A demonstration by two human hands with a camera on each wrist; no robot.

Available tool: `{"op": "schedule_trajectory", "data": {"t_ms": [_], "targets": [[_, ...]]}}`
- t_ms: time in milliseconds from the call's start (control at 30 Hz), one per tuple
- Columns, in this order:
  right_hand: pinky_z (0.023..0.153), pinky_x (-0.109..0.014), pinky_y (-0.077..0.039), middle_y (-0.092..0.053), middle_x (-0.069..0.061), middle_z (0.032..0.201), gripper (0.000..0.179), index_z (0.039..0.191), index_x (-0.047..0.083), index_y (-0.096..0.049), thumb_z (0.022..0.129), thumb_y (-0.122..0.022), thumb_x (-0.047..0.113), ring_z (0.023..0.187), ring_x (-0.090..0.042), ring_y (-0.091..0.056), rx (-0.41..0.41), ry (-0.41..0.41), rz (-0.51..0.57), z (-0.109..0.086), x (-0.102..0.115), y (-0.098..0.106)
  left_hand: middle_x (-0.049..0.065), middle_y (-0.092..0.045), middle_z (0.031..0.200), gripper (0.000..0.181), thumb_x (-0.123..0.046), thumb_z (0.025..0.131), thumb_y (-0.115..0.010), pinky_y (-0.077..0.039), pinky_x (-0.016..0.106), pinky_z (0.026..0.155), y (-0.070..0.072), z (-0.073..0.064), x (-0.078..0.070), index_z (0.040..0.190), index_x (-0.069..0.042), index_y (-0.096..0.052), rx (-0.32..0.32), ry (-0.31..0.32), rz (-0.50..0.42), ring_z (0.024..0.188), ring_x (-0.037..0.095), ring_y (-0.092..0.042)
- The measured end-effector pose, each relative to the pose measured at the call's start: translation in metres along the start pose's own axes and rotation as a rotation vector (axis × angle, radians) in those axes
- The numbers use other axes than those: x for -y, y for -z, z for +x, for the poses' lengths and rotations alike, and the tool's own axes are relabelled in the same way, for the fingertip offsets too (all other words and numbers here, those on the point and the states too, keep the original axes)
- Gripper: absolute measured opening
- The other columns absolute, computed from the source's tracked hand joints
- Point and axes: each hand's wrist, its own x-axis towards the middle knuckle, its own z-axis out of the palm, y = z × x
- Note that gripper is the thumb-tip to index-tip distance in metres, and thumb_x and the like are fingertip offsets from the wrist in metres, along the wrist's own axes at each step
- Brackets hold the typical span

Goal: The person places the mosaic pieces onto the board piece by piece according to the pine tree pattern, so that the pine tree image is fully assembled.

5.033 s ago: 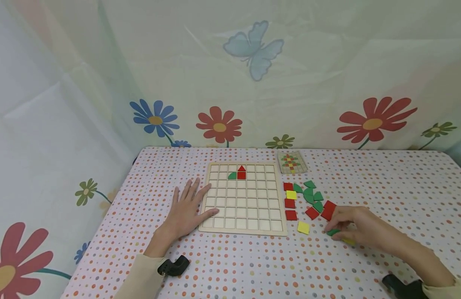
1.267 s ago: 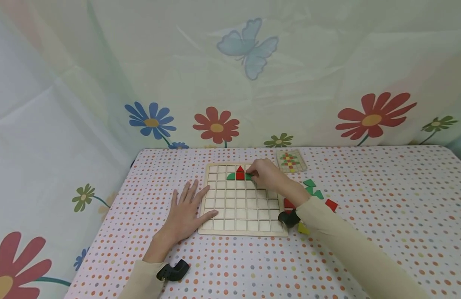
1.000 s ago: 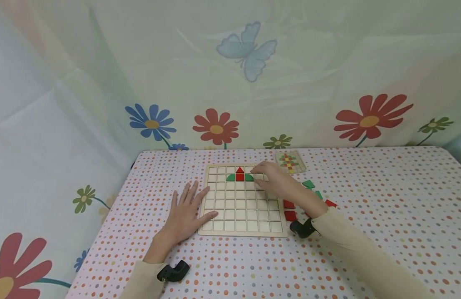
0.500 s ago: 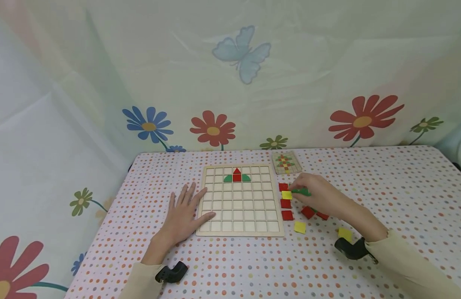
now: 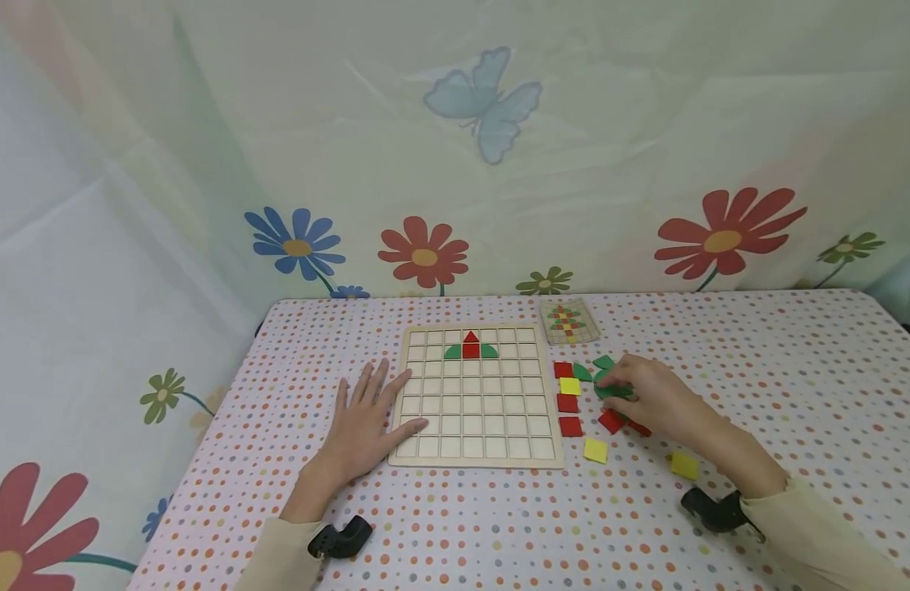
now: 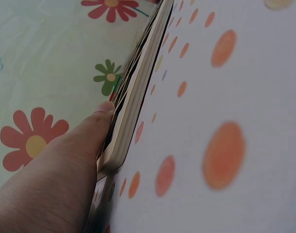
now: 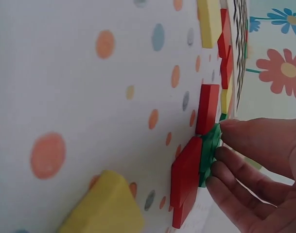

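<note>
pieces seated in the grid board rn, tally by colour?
red pieces: 2 (triangle above a square)
green pieces: 2 (one on each side of the red square)
total in the board: 4

Right hand [image 7: 264, 170] fingertips apparently pinch a green piece [image 7: 209, 150] beside red tiles [image 7: 186, 179].

A table covered with a white cloth dotted in orange, red and blue [image 5: 757, 361] stands against a pale, wrinkled fabric backdrop [image 5: 647, 123] printed with a blue butterfly [image 5: 480, 103] and red, blue and olive flowers. Light is soft and even.
</note>
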Motion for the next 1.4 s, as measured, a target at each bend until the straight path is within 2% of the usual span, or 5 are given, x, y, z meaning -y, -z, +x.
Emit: {"op": "schedule_trajectory", "data": {"t_ms": [267, 533, 900, 1133, 1400], "targets": [[0.076, -0.047, -0.059, -0.068, -0.01, 0.092, 0.024, 0.104, -0.005, -0.077, 0.083, -0.087, 0.001, 0.085, -0.027, -0.063, -0.031, -0.004, -0.023, 0.002, -0.002, -0.003, 0.014, -0.014, 0.175, 0.085, -0.066, 0.097, -0.058, 0.001, 0.069, 0.124, -0.001, 0.001, 0.0, 0.165, -0.022, -0.034, -0.001, 0.004, 0.003, 0.161, 0.037, -0.004], [0.071, -0.04, -0.058, -0.069, -0.009, 0.087, 0.022, 0.1, -0.007, -0.077, 0.082, -0.088, 0.001, 0.078, -0.023, -0.063, 0.007, -0.029, -0.015, 0.01, -0.001, -0.001, 0.013, -0.014, 0.175, 0.085, -0.067, 0.097, -0.058, 0.0, 0.069, 0.123, -0.001, -0.001, 0.001, 0.165, -0.022, -0.035, -0.004, 0.007, 0.002, 0.161, 0.037, -0.003], [0.076, -0.042, -0.06, -0.071, -0.009, 0.087, 0.024, 0.103, -0.008, -0.075, 0.083, -0.086, -0.001, 0.079, -0.023, -0.064, 0.093, -0.089, 0.044, 0.016, 0.001, 0.006, 0.014, -0.015, 0.175, 0.084, -0.065, 0.097, -0.059, 0.0, 0.069, 0.124, 0.0, -0.001, -0.001, 0.165, -0.022, -0.035, -0.007, 0.003, -0.004, 0.161, 0.037, -0.005], [0.074, -0.041, -0.059, -0.068, -0.012, 0.091, 0.025, 0.105, -0.008, -0.075, 0.083, -0.086, -0.001, 0.08, -0.024, -0.063, 0.047, -0.107, 0.059, 0.011, 0.003, 0.002, 0.015, -0.014, 0.174, 0.085, -0.064, 0.097, -0.06, -0.001, 0.069, 0.123, -0.002, -0.001, -0.001, 0.165, -0.021, -0.035, -0.006, 0.002, 0.0, 0.161, 0.038, -0.005], [0.07, -0.039, -0.057, -0.065, -0.009, 0.089, 0.017, 0.095, -0.003, -0.075, 0.082, -0.086, -0.004, 0.077, -0.022, -0.061, -0.062, -0.042, 0.076, 0.005, 0.002, -0.005, 0.014, -0.015, 0.174, 0.085, -0.064, 0.097, -0.06, -0.001, 0.069, 0.124, -0.002, 0.0, -0.001, 0.165, -0.021, -0.035, -0.009, 0.002, 0.001, 0.161, 0.038, -0.005]]}}
